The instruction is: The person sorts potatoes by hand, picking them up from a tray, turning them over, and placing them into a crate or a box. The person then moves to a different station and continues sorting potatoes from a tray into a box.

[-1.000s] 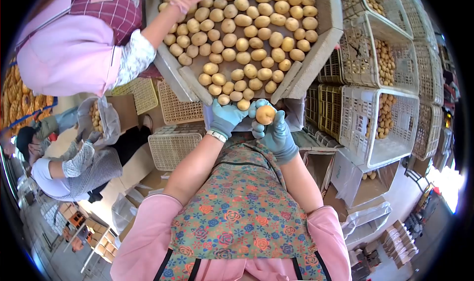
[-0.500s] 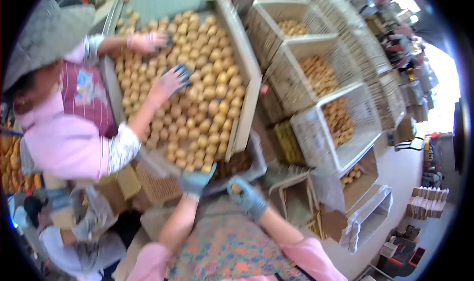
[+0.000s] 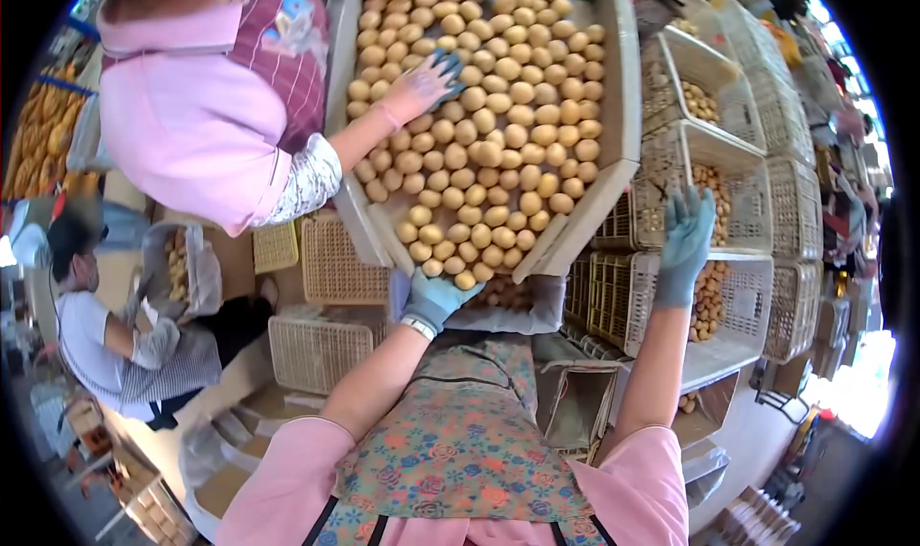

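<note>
A sloped sorting tray (image 3: 625,86) is full of round tan fruit (image 3: 494,129) and narrows to an outlet towards me. At that outlet my left hand (image 3: 433,302), in a blue-grey glove, has its thumb spread from the fingers, right against the lowest fruit. My right hand (image 3: 688,234), gloved alike, reaches out to the right with fingers spread and nothing in it. It is over the near white crate (image 3: 747,302), which has tan fruit in it. Below the outlet sits a grey lined bin (image 3: 546,306) with darker fruit, partly hidden by my left hand.
Across the tray's left side, a co-worker's gloved hand (image 3: 426,81) rests on the fruit. More white crates (image 3: 752,148) line the right. Plastic crates (image 3: 321,349) stand left of my apron. Another person (image 3: 115,325) sits farther left beside a lined box (image 3: 196,268).
My right hand has moved from beside the outlet out to the right over the crates and let go of a tan fruit. My left hand stays at the outlet. The view has turned.
</note>
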Demonstrator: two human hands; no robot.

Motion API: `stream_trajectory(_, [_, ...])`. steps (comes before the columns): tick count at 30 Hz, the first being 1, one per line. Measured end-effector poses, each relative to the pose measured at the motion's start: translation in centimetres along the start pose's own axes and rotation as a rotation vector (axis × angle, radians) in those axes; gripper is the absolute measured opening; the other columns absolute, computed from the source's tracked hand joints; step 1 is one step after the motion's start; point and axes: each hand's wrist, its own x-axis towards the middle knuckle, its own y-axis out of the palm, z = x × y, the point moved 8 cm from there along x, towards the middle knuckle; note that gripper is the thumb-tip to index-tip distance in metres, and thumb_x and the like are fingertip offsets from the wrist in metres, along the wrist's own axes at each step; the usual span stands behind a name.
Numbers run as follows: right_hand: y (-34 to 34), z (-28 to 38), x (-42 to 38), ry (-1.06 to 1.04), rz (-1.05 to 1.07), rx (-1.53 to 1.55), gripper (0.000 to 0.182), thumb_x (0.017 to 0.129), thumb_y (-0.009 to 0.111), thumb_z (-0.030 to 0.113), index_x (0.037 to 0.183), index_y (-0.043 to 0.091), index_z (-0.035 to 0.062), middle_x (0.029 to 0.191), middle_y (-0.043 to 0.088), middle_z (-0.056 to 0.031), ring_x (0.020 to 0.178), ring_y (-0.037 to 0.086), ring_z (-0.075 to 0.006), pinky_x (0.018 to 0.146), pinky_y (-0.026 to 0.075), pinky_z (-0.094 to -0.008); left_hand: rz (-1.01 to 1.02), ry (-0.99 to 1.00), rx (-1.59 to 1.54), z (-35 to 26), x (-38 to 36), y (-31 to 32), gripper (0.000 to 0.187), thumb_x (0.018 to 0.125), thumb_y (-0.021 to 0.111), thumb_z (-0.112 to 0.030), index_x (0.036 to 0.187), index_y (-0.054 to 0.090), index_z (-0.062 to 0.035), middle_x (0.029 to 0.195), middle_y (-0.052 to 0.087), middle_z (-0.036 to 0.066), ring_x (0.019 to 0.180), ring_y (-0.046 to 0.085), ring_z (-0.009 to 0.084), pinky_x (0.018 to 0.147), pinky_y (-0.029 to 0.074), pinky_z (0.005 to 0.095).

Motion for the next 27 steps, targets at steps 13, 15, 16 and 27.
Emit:
stream_trajectory(13, [21.9, -22.3, -26.2, -0.653, 1.048, -0.922, 0.049, 0.088, 0.066, 0.012, 0.137, 0.059, 0.0115, 0.142, 0.058, -0.0109, 0.132, 0.053, -0.0335, 0.112, 0.042, -0.0498, -0.039, -0.019, -0.294, 10.4, -0.8, 1.2, 0.054, 0.110, 0.036, -0.041, 0.155, 0.042, -0.0117, 0.156, 0.048, 0.010, 0.145, 0.043, 0.0248, 0.122, 0.033, 0.0452])
stream_trajectory(15, [19.6, -24.2, -27.1, -0.746, 1.274, -1.144, 0.059, 0.090, 0.065, 0.020, 0.147, 0.052, 0.0154, 0.156, 0.047, -0.0092, 0.146, 0.041, -0.0304, 0.121, 0.029, -0.0554, -0.131, -0.062, -0.177, 8.3, -1.6, 0.0, 0.050, 0.104, 0.051, -0.032, 0.149, 0.044, -0.0089, 0.146, 0.052, 0.011, 0.136, 0.049, 0.0255, 0.116, 0.039, 0.0432])
stream_trajectory(16, [17.9, -23.2, -27.1, -0.738, 1.270, -1.153, 0.059, 0.090, 0.065, 0.020, 0.147, 0.052, 0.0154, 0.156, 0.047, -0.0092, 0.146, 0.041, -0.0304, 0.121, 0.029, -0.0554, -0.232, -0.096, -0.061, 7.3, -2.1, -1.1, 0.051, 0.099, 0.065, -0.024, 0.143, 0.046, -0.0060, 0.135, 0.056, 0.013, 0.128, 0.055, 0.0262, 0.111, 0.044, 0.0412])
stream_trajectory(27, [15.6, -21.7, -20.9, -0.448, 0.506, -1.287, 0.089, 0.091, 0.070, 0.045, 0.157, 0.036, -0.0040, 0.164, 0.033, -0.0247, 0.153, 0.025, -0.0478, 0.126, 0.015, -0.0622, -0.113, -0.490, -1.548, 8.0, -1.4, 2.6, 0.068, 0.105, 0.031, -0.056, 0.161, 0.034, -0.0181, 0.164, 0.038, 0.014, 0.150, 0.037, 0.0370, 0.122, 0.031, 0.0597])
